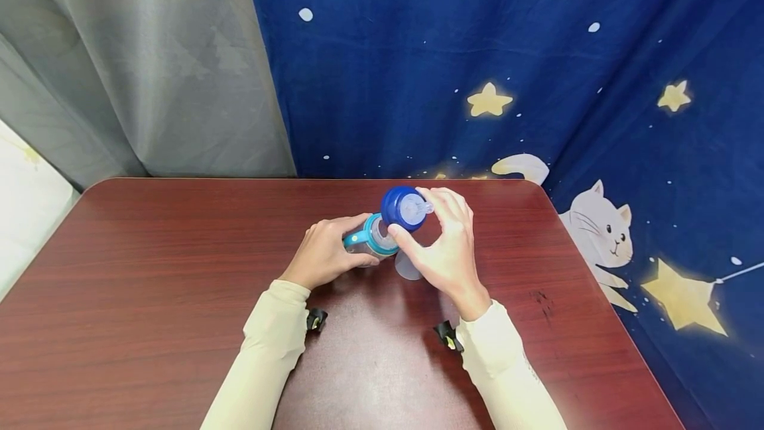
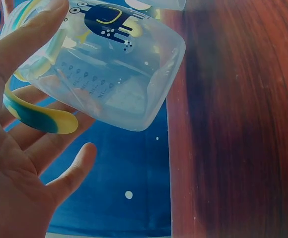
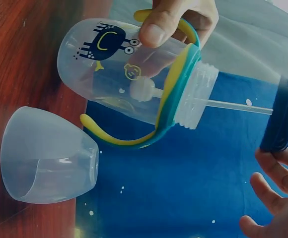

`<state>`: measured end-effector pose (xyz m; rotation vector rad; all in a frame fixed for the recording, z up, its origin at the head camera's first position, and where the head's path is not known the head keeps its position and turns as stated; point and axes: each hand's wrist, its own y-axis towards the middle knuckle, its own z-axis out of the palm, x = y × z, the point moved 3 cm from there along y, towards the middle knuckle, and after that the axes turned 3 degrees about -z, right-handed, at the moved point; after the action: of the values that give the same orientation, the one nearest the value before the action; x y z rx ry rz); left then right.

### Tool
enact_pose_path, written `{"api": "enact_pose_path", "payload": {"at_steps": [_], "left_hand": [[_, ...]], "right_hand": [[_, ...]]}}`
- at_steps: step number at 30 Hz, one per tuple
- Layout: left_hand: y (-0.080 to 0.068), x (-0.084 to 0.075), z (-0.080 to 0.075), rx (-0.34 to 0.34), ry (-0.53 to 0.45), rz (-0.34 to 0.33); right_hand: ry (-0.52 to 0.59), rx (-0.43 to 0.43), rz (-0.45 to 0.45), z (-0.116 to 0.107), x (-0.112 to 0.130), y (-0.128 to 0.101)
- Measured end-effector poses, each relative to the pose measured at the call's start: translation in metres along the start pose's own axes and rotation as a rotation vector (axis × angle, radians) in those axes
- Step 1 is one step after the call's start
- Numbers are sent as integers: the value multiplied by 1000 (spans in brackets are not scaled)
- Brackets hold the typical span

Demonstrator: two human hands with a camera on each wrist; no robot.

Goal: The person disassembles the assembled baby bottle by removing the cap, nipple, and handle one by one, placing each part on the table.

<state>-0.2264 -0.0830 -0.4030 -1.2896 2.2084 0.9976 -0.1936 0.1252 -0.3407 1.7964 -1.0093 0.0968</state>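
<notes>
A clear baby bottle (image 3: 116, 54) with a dark cartoon print and a yellow-and-teal handle ring (image 3: 176, 89) tilts above the table. My left hand (image 1: 322, 254) grips it around the body, thumb on one side. In my right hand (image 1: 450, 257), the thumb and fingers pinch the dark blue collar (image 1: 392, 204) with its clear teat (image 1: 414, 208). The collar is off the bottle's threaded neck (image 3: 198, 94). A thin straw (image 3: 238, 105) runs from it into the bottle, its weighted end (image 3: 143, 89) still inside.
A translucent cap (image 3: 49, 158) stands on the reddish-brown table (image 1: 179, 271), just beside the bottle and near my right hand. Behind the table hang a grey curtain (image 1: 179, 52) and a blue one (image 1: 388, 71) with stars.
</notes>
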Motion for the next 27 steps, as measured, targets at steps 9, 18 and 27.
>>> {"api": "enact_pose_path", "payload": {"at_steps": [9, 18, 27], "left_hand": [[0, 1, 0, -6, 18, 5], [0, 4, 0, -13, 31, 10], [-1, 8, 0, -35, 48, -4]], "right_hand": [[31, -92, -48, -8, 9, 2], [71, -170, -96, -18, 22, 3], [90, -192, -133, -29, 36, 3]]}}
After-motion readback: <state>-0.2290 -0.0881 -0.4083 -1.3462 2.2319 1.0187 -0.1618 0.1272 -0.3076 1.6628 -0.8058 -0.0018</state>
